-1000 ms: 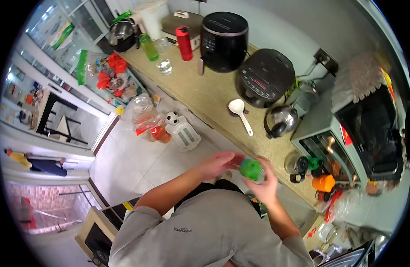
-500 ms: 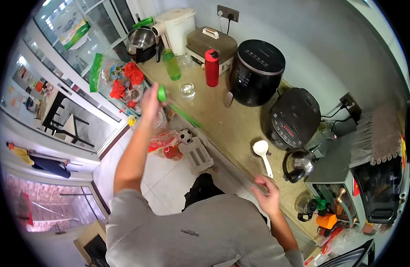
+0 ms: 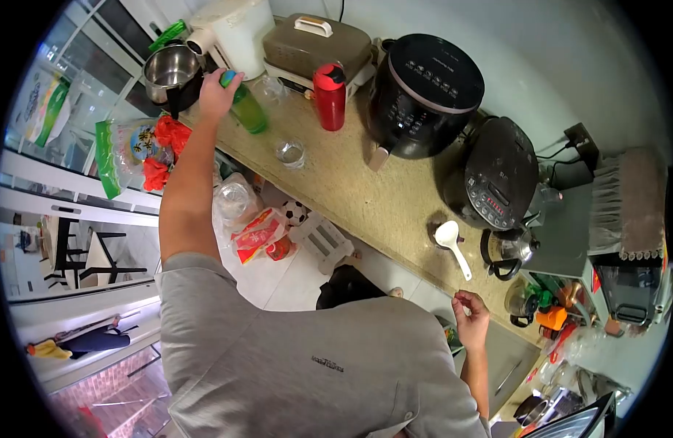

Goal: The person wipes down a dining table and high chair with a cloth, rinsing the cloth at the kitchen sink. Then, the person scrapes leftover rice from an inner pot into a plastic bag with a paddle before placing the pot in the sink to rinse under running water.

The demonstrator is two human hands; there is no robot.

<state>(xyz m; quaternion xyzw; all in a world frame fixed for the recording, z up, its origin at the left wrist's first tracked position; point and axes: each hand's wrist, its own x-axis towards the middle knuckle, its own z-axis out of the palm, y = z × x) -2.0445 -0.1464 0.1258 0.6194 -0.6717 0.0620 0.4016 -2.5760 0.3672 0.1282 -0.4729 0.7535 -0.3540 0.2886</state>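
Note:
My left hand (image 3: 219,93) is closed around the blue-green cap (image 3: 227,78) at the top of a translucent green bottle (image 3: 249,113). The bottle stands on the counter, tilted in this view, and my fingers hide part of its neck. A clear drinking glass (image 3: 290,154) is to its right, and a red bottle (image 3: 330,98) stands farther along. My right hand (image 3: 471,321) hangs by the counter's front edge, fingers curled in toward the thumb, with nothing visible in them. Just beyond it a white ladle (image 3: 454,244) lies on the counter.
A black air fryer (image 3: 426,95), a rice cooker (image 3: 491,175) and a steel kettle (image 3: 510,252) line the counter (image 3: 351,186). At the back left are a steel pot (image 3: 171,71), a white appliance (image 3: 238,33) and a brown lidded cooker (image 3: 318,47). Bags (image 3: 259,233) and a step stool (image 3: 322,241) sit below.
My left hand has carried the cap from beside the counter's edge over to the green bottle's top. My right hand's spread fingers have curled in. The view has shifted.

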